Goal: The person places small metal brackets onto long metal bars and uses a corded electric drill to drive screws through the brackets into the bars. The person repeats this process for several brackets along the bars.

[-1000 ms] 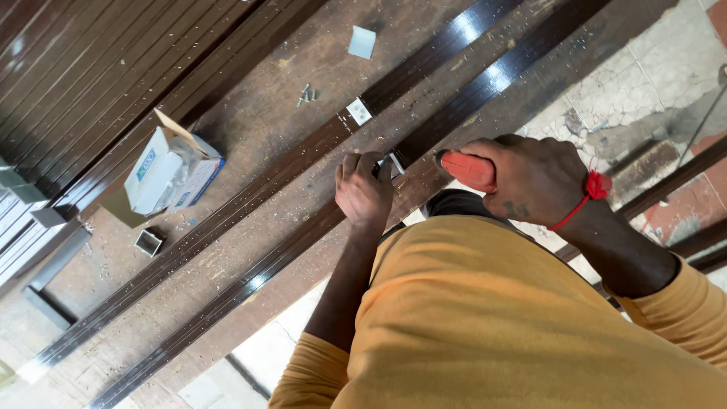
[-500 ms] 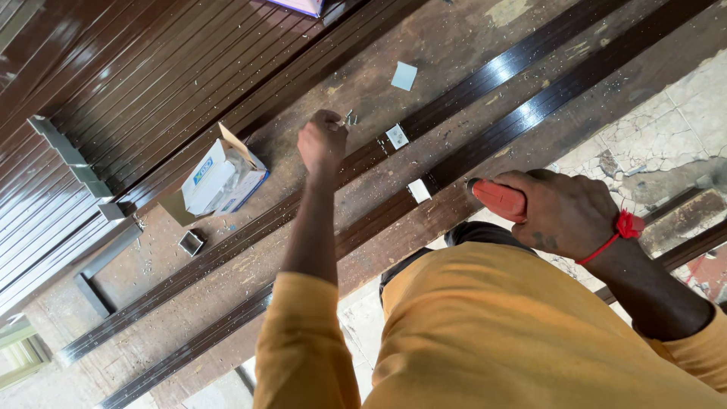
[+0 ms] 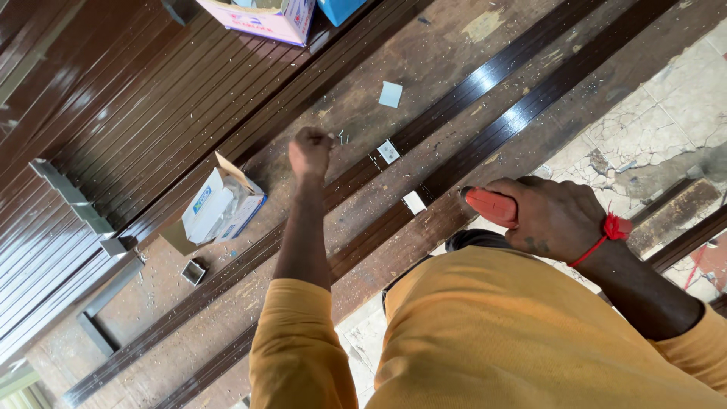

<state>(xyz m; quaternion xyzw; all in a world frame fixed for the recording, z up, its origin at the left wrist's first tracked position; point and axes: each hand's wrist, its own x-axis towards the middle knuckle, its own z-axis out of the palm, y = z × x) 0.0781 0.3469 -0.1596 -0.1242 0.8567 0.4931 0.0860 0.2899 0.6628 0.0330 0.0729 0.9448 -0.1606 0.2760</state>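
Head view: person in a yellow long-sleeved top, seen from above, both arms stretched over a worn wooden desk (image 3: 447, 45).
Left hand (image 3: 310, 150): reached out over the desk, fingers curled tight together just beside a small scatter of screws (image 3: 343, 138); whether a screw is pinched between them cannot be told.
Right hand (image 3: 549, 218): red cord at the wrist, fingers wrapped fully round the red handle (image 3: 491, 205) of a tool, near the desk's edge; the tool's working end is hidden.
Dark metal strips (image 3: 485, 76): two long glossy brown profiles lying side by side, running diagonally across the desk between the two hands.
Small pale squares (image 3: 389, 151): one on the farther strip just right of the left hand, another on the nearer strip, a third on bare desk beyond.
Open carton (image 3: 219, 210): white and blue, flaps up, left of the left forearm.
Stacked brown profiles (image 3: 136, 113): ribbed lengths filling the upper left.
Floor (image 3: 659, 129): cracked pale tiles at right.
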